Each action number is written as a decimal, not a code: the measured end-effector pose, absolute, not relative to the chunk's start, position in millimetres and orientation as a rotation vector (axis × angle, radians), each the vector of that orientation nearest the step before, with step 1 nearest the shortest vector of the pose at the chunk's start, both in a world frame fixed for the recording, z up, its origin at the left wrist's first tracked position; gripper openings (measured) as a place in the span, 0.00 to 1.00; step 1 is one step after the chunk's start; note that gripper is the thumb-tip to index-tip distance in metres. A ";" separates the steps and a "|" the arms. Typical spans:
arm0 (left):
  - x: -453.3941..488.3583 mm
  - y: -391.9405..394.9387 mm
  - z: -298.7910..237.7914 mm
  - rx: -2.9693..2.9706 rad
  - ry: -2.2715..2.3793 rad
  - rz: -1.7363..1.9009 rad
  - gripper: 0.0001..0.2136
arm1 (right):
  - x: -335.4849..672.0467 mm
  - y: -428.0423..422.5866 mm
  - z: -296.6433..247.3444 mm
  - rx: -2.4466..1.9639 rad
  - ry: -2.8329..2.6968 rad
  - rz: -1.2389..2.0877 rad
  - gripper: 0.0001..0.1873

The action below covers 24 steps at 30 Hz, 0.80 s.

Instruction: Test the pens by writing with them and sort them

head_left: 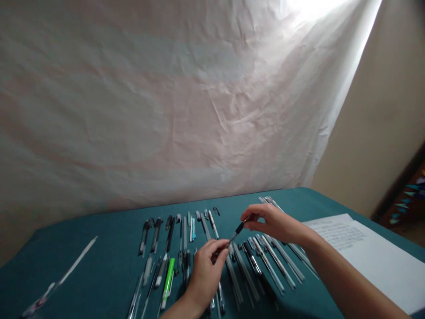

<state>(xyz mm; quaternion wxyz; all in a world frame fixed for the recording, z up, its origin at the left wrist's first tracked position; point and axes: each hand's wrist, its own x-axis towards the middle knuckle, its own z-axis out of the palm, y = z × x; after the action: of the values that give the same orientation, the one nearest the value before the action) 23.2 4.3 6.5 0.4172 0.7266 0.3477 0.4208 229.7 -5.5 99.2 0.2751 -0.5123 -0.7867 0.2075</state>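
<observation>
Between my two hands, above the table, a slim pen with a dark grip section (239, 228) is held at a slant. My left hand (208, 263) pinches its lower left end. At the upper right end, the fingertips of my right hand (265, 218) are closed on it. Whether my right fingers hold the pen itself or a small part at its tip cannot be made out. Below and around my hands lie rows of pens, among them a bright green marker (168, 279), a white-barrelled pen (213, 224) and a black pen (253, 258).
The table has a dark green cover (99, 283). Written sheets of paper (345, 235) lie at the right. A long, thin clear wrapper (71, 268) rests at the left. A pale cloth (166, 110) hangs behind the table. A small loose cap (216, 211) lies at the back.
</observation>
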 end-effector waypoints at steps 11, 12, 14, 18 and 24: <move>23.2 2.6 7.8 1.953 0.922 1.016 0.12 | 238.4 -10.4 105.1 -1.473 -2.228 0.571 0.10; 23.1 2.1 8.0 1.961 0.922 1.010 0.12 | 238.5 -11.3 105.8 -1.481 -2.240 0.570 0.10; 22.8 1.2 8.4 1.973 0.917 1.000 0.12 | 238.7 -13.0 106.9 -1.495 -2.263 0.567 0.10; 23.1 1.2 9.6 1.989 0.905 0.994 0.12 | 240.0 -12.5 104.3 -1.538 -2.299 0.519 0.13; 23.9 1.9 12.4 1.987 0.901 0.995 0.12 | 241.5 -6.7 95.2 -1.644 -2.268 0.504 0.24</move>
<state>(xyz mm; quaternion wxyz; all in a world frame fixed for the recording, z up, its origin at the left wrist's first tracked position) 23.9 1.9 12.4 0.3632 0.7720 0.3502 0.3867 241.5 -6.7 95.2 0.1471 -0.5714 -0.7881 0.1752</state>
